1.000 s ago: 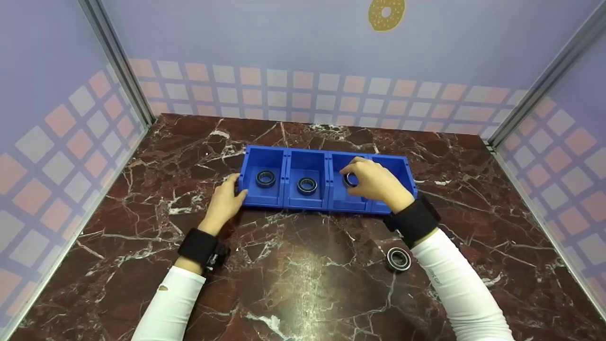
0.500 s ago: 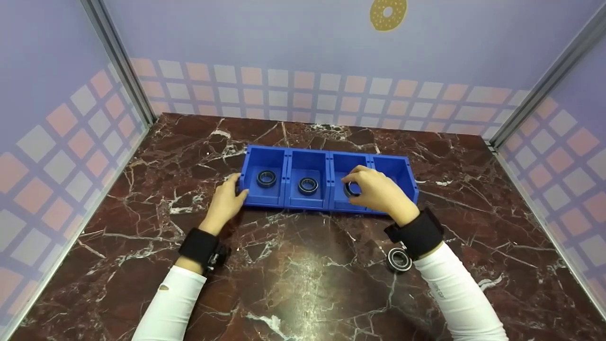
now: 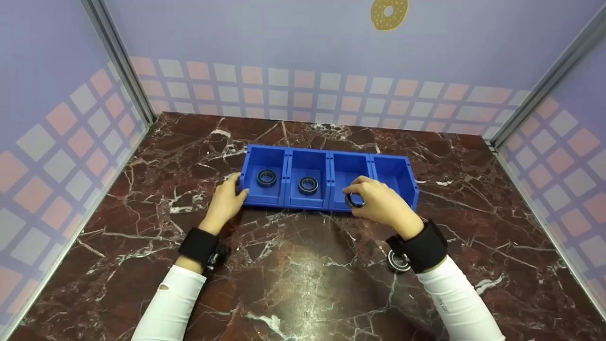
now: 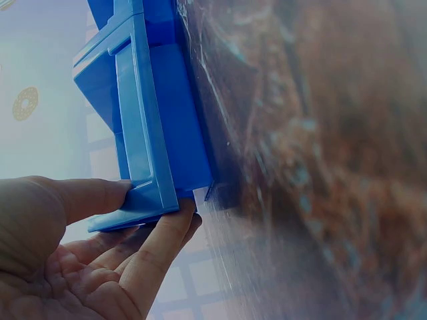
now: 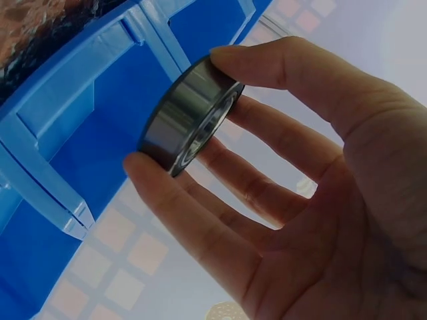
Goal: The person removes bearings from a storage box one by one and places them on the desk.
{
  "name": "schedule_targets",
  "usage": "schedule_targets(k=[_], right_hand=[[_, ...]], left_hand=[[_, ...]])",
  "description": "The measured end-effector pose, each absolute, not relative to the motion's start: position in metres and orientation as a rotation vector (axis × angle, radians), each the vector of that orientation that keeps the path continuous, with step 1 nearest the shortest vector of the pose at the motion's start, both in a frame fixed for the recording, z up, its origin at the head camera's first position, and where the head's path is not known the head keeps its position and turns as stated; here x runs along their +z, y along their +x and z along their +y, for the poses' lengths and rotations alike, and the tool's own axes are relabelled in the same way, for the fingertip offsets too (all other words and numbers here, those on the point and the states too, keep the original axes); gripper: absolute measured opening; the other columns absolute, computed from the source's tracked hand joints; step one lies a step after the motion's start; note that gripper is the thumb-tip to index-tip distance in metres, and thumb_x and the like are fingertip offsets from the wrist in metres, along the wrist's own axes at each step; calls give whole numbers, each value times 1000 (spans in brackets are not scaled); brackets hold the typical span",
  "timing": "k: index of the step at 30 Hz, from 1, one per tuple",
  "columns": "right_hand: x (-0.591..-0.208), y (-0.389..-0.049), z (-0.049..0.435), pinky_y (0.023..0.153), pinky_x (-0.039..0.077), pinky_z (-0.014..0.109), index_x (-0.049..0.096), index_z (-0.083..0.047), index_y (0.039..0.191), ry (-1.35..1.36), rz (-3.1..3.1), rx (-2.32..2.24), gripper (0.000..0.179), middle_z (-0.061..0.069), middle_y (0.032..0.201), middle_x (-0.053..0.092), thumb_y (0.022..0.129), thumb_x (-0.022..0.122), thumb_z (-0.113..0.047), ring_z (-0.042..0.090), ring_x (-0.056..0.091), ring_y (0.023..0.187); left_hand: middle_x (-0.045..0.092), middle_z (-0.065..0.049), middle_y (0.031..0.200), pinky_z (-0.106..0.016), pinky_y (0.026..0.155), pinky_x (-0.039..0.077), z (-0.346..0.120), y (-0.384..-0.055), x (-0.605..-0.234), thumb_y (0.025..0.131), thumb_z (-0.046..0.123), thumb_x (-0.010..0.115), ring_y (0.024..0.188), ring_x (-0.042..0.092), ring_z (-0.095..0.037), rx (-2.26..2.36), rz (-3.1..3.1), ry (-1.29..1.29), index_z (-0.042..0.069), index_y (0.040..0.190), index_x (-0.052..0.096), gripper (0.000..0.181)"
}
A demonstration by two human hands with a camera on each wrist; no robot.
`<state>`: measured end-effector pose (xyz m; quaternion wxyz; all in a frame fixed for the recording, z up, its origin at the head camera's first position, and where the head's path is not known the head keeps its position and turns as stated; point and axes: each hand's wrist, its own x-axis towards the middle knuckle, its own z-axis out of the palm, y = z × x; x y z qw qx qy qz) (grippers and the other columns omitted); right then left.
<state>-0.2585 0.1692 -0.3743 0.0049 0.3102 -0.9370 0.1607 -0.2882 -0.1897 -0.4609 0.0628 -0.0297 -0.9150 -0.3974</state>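
My left hand (image 3: 224,204) grips the left end of a row of joined blue bins (image 3: 287,201), thumb on the front and fingers at the side in the left wrist view. My right hand (image 3: 382,204) pinches a metal bearing (image 5: 189,115) between thumb and forefinger. In the head view this bearing is tilted over the front of the third bin from the left. One bearing (image 3: 267,184) lies flat in the leftmost bin, and another bearing (image 3: 308,192) lies in the second. No bearing shows in the rightmost bin, which the right hand partly covers.
One more bearing (image 3: 394,266) lies on the dark red marbled table (image 3: 303,265), partly hidden by the right wristband (image 3: 424,246). Purple panels with printed squares (image 3: 303,90) stand behind and at both sides.
My right hand has drawn the held bearing toward the front of the third bin. The right wristband now covers part of the table bearing. My left hand stays put.
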Motion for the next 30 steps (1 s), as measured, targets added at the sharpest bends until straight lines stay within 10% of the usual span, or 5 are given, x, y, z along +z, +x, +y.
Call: schedule_targets(k=[30], right_hand=[[-396,-220,170,81,57,46,77,1,113,1058,-2892,501,34,10,107,68,79,78,2,26,66,93]], left_hand=[[52,-35,143,-56,111,42,-190,-289,-462,100,2,61,132,52,-49,-1199,-2774,-80,-14,146,45,51]])
